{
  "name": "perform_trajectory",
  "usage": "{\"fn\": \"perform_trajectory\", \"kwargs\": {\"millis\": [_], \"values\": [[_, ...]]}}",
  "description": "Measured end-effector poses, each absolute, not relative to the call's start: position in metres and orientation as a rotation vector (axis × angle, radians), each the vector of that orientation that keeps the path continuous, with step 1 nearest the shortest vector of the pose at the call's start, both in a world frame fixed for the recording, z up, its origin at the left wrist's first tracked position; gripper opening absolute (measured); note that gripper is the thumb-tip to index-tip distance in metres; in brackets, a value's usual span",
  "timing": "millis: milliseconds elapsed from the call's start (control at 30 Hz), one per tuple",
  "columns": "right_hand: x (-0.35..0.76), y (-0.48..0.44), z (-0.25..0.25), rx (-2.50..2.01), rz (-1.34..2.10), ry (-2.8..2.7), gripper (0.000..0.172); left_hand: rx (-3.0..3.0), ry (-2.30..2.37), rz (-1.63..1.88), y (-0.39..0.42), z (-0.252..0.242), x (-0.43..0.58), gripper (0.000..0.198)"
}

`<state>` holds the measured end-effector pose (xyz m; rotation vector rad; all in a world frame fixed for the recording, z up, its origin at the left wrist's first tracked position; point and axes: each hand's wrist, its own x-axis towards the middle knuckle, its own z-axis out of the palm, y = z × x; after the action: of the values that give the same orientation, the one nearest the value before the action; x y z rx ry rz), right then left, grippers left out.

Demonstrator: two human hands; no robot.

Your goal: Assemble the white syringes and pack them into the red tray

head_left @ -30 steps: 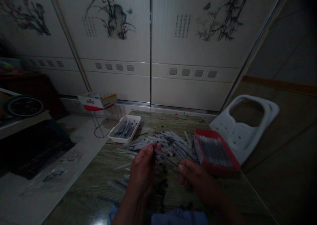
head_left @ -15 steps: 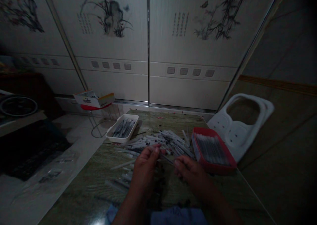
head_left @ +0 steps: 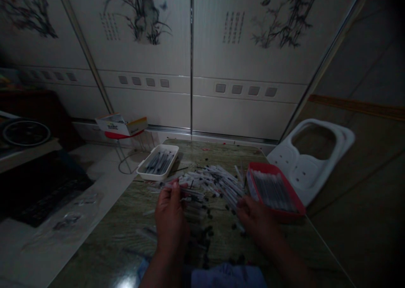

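Head view, dimly lit: the left hand [head_left: 171, 210] has its thumb and fingers pinched together on a slim pen [head_left: 195, 191], which points right, over the near edge of a loose pile [head_left: 221, 180] of pens. The right hand [head_left: 255, 214] is at the pile's near right side, fingers curled; whether they grip anything I cannot tell. Black bits [head_left: 209, 233] lie scattered on the tabletop [head_left: 107, 250]. Beyond the left hand stands a white box [head_left: 152, 177] with pens in it; just beside the right hand, a red box [head_left: 265, 166] holds pens side by side.
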<state>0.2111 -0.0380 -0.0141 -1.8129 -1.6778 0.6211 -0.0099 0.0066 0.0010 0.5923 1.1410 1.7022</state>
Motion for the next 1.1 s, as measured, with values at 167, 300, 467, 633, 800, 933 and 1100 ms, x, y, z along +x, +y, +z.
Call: {"fn": "perform_trajectory", "kwargs": {"millis": [167, 300, 467, 633, 800, 933, 1100], "values": [[0.22, -0.043, -0.008, -1.94, 0.62, -1.858, 0.008, 0.6, 1.148, 1.678, 0.005, 0.001, -0.009, 0.041], [0.217, -0.047, -0.008, -2.043, 0.587, -1.958, 0.008, 0.613, 1.136, 1.668, 0.005, 0.0, -0.008, 0.039], [0.207, -0.048, -0.009, -2.126, 0.552, -1.992, 0.006, 0.594, 1.108, 1.656, 0.005, 0.001, -0.005, 0.041], [0.205, -0.048, -0.009, -2.122, 0.537, -1.967, 0.005, 0.593, 1.095, 1.629, 0.005, 0.0, -0.004, 0.04], [0.208, -0.045, -0.005, -1.913, 0.641, -1.858, 0.012, 0.639, 1.124, 1.593, 0.005, -0.003, -0.005, 0.044], [0.202, -0.044, 0.0, -1.622, 0.958, -1.692, 0.015, 0.604, 1.087, 1.579, 0.005, 0.0, -0.002, 0.046], [0.193, -0.046, -0.001, -1.505, 1.108, -1.569, 0.015, 0.589, 1.079, 1.548, 0.004, 0.003, 0.0, 0.049]]}}
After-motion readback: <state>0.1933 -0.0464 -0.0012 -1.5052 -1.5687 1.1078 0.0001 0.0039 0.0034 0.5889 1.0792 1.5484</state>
